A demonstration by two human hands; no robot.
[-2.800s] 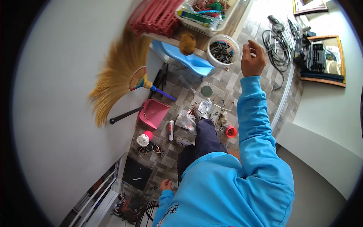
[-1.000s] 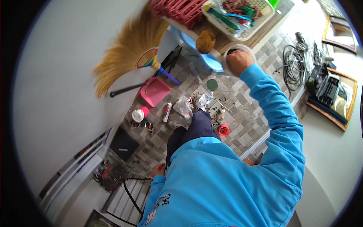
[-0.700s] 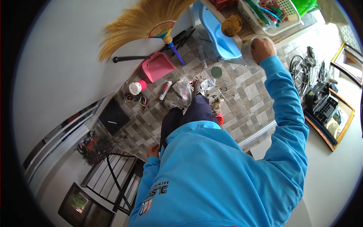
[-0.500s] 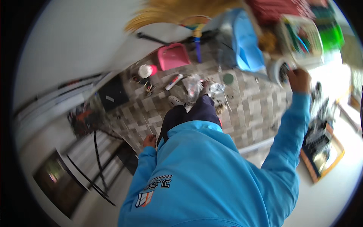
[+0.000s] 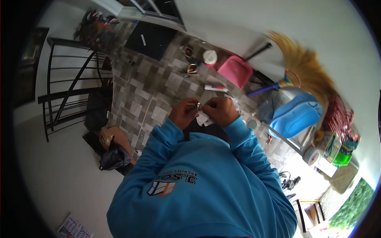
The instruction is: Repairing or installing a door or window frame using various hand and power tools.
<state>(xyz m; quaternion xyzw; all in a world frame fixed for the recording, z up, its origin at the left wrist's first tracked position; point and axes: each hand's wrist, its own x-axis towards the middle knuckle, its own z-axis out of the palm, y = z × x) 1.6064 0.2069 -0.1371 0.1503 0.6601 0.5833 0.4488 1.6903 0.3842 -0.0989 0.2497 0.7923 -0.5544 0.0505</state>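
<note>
Both hands meet in front of my waist. My left hand (image 5: 184, 114) is closed, its fingertips on a small shiny piece (image 5: 197, 105) that looks like metal; its kind is too small to tell. Close beside it, my right hand (image 5: 220, 111) is closed in a pinch at that piece, and whatever lies between its fingers is hidden. On the floor beyond my hands lies a white and red tube (image 5: 216, 88). A white round tub (image 5: 312, 156) with things inside stands at the right, apart from my hands.
A pink dustpan (image 5: 235, 71), a white and pink tub (image 5: 210, 58) and a dark mat (image 5: 151, 39) are on the tiled floor (image 5: 137, 85). At the right are a straw broom (image 5: 307, 67), a blue basin (image 5: 295, 115) and a green container (image 5: 343, 158). A black metal railing (image 5: 73, 95) is at left.
My right hand has come from the white tub at the right to my middle. My left hand has risen from my side to meet it. The view has turned.
</note>
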